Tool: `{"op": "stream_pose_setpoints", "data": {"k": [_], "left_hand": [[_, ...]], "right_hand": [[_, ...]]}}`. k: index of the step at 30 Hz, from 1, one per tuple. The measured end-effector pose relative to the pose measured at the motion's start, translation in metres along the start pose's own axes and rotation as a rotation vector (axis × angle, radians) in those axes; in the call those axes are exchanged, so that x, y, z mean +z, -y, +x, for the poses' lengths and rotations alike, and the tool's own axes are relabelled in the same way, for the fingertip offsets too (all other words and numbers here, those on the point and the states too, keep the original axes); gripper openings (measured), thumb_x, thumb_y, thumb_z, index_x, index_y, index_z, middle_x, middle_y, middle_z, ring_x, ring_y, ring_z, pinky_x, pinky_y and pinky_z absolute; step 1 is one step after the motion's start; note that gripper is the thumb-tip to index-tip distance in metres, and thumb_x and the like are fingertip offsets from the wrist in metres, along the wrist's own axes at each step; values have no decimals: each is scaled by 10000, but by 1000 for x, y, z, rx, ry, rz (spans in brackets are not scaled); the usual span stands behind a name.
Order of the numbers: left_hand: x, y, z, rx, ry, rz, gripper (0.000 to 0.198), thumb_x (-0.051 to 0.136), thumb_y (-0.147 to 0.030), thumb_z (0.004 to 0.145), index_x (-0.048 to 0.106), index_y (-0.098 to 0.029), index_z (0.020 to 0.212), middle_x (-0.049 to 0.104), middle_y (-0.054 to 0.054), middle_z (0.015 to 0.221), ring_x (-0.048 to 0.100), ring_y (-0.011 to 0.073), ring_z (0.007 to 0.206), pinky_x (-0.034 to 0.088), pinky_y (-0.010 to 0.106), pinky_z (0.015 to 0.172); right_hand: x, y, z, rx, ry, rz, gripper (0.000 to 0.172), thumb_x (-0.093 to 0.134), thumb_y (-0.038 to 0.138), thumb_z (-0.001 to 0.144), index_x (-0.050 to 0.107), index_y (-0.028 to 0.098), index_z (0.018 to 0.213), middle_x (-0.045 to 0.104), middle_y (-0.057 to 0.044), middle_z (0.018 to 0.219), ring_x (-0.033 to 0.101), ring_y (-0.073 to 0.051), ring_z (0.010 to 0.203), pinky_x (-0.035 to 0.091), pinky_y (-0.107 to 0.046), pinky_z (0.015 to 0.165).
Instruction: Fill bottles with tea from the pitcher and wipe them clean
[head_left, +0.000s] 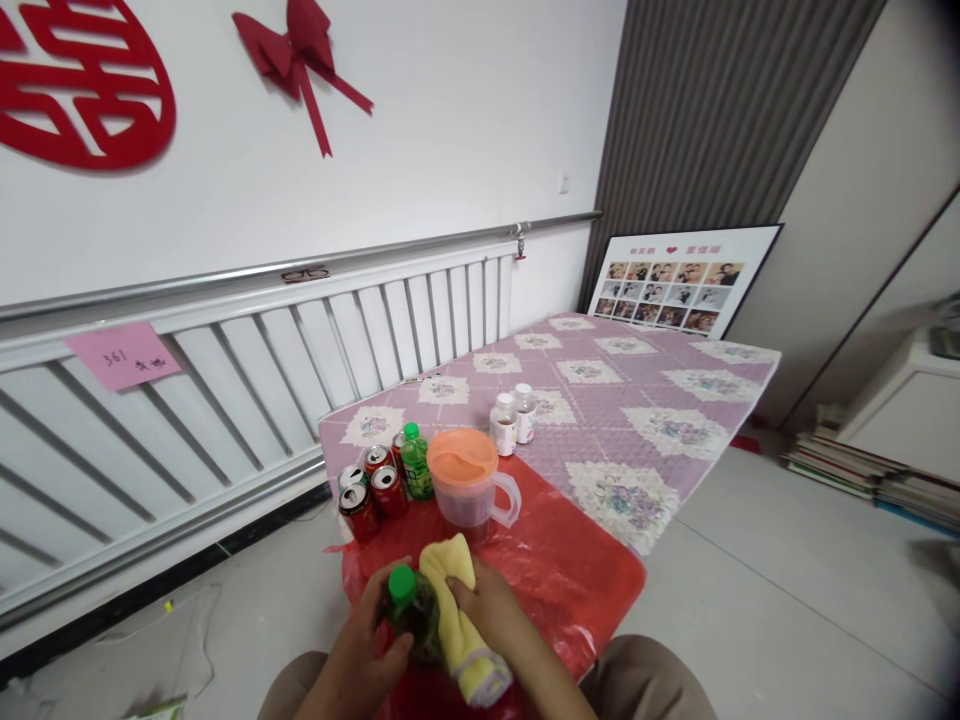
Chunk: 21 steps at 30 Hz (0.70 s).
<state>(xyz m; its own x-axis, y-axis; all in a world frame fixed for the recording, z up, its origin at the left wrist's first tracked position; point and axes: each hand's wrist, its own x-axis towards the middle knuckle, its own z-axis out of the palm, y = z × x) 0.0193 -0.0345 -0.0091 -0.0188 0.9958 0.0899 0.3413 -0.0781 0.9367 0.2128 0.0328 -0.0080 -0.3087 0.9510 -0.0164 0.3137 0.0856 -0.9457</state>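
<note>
A green-capped plastic bottle (421,612) stands close in front of me, with my left hand (375,640) wrapped around its left side. My right hand (491,605) grips a yellow cloth (457,625), which lies against the bottle's right side and hangs down toward me. Both are over a red plastic sheet (570,580) spread on the table. Just beyond my hands is a clear pitcher (461,500) with an orange lid. The lower part of the bottle is partly hidden by my left hand and the cloth.
Several opened drink cans (358,508) and another green-capped bottle (417,465) stand left of the pitcher. Two white-capped jars (505,425) are behind it. A floral tablecloth (592,370) covers the table, beside a white radiator (262,390). A photo board (675,285) leans at the back.
</note>
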Motion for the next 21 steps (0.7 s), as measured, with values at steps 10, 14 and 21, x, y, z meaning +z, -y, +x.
{"op": "stream_pose_setpoints", "data": {"k": [10,14,21], "left_hand": [[8,-4,-5,80,-194,246,509,657,-225,679,587,-182,1182,511,145,1295,493,343,1235,432,537,1038],[12,-11,-4,50,-218,236,396,644,-258,731,626,-193,1121,556,112,1144,570,295,1099,521,468,934],[7,-13,-6,-99,-184,98,512,639,-274,718,524,-190,1209,646,102,1152,634,275,1058,537,420,921]], "right_hand": [[-16,15,-4,-30,-30,-55,380,547,285,814,624,162,1166,699,-109,1138,649,-258,1031,471,-356,901],[-20,53,-6,-67,-14,94,382,562,289,820,603,186,1185,700,-84,1137,658,-239,996,496,-347,862],[-9,25,-3,-35,10,-18,358,489,309,874,622,165,1174,722,-95,1093,676,-246,964,506,-357,852]]}}
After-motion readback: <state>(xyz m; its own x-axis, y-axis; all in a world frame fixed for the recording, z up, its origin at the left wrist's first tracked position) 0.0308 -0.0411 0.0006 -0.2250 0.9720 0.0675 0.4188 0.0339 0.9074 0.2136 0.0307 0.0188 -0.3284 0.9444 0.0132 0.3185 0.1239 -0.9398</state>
